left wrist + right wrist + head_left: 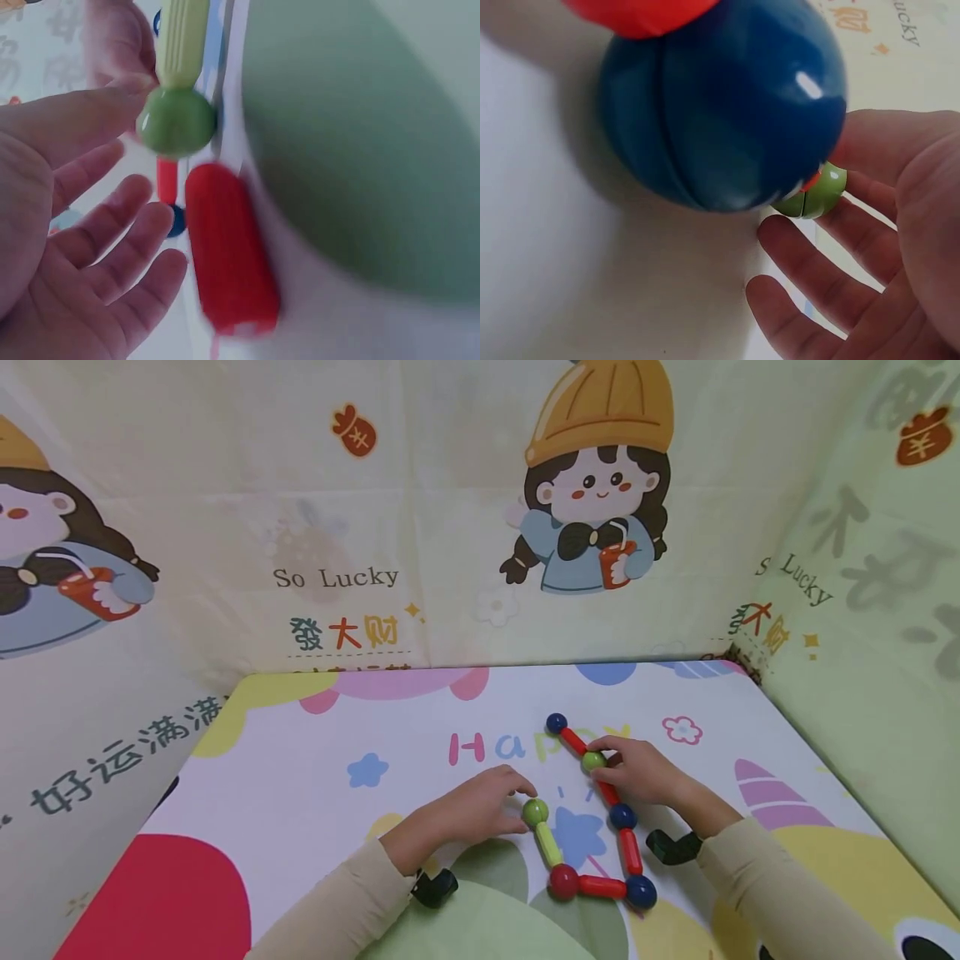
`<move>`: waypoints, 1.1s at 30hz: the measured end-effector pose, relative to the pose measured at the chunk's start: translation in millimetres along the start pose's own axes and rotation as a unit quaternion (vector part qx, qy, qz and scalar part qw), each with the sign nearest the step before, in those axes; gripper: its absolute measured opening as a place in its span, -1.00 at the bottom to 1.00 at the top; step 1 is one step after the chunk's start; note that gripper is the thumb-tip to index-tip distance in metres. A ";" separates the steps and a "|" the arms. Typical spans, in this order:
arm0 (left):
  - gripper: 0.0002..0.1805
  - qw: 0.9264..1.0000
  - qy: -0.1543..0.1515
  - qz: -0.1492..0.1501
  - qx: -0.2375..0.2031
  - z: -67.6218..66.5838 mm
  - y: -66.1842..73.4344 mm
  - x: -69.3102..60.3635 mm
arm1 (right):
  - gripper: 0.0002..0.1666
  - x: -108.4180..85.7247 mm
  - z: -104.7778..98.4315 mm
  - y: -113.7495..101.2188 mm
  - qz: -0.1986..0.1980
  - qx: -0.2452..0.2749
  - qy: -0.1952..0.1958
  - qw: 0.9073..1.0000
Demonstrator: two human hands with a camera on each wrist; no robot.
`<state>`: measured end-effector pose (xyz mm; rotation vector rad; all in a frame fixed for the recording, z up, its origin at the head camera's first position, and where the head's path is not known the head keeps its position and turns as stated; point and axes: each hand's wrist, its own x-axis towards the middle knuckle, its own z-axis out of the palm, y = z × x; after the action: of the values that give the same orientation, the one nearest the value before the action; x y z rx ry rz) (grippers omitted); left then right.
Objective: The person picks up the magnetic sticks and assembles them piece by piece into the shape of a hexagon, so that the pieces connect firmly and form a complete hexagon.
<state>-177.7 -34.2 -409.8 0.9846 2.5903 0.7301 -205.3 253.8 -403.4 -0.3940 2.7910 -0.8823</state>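
A chain of coloured balls and rods, apparently a magnetic building set, lies on the table in an open bent shape. My right hand (645, 772) pinches a green ball (594, 762) between thumb and index finger; red rods join it to a navy ball (557, 723) at the far end and another navy ball (622, 817) nearer. My left hand (480, 806) is beside the green end ball (535, 812), thumb at its side and other fingers loosely spread. A yellow-green rod (548, 843) links that ball to a red ball (563, 882). A red rod (602, 887) continues to a navy corner ball (641, 892).
The printed tabletop (300, 793) carries letters, stars and flowers. Behind it and at both sides hangs a patterned cloth (450, 527). A black wrist camera (435, 888) is on the left wrist, another black camera (672, 847) on the right.
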 end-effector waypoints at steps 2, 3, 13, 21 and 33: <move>-0.56 1.000 -0.005 -0.001 0.000 -3.5 -3.9 -2.9 | -0.52 -1.6 0.0 0.4 0.000 0.002 0.000 1.000; -0.56 1.000 -0.008 -0.001 0.002 -5.1 -5.5 -4.4 | -0.51 -2.4 0.0 0.7 -0.002 0.003 0.000 1.000; -0.52 0.999 -0.023 -0.039 0.000 -10.8 -23.2 -20.5 | -0.52 -4.0 2.1 1.7 0.008 0.011 0.002 1.000; -0.84 0.999 -0.014 -0.031 0.010 -14.5 -29.7 -23.5 | -0.53 -4.4 2.6 0.9 0.000 0.014 0.004 1.000; -0.78 0.995 0.071 -0.042 0.054 -8.1 -27.3 -15.0 | -0.52 -5.1 2.0 -1.4 0.005 0.018 0.009 1.000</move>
<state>-184.9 -64.8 -416.8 0.8755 2.8020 0.6683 -199.8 253.2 -403.7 -0.3687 2.7861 -0.9358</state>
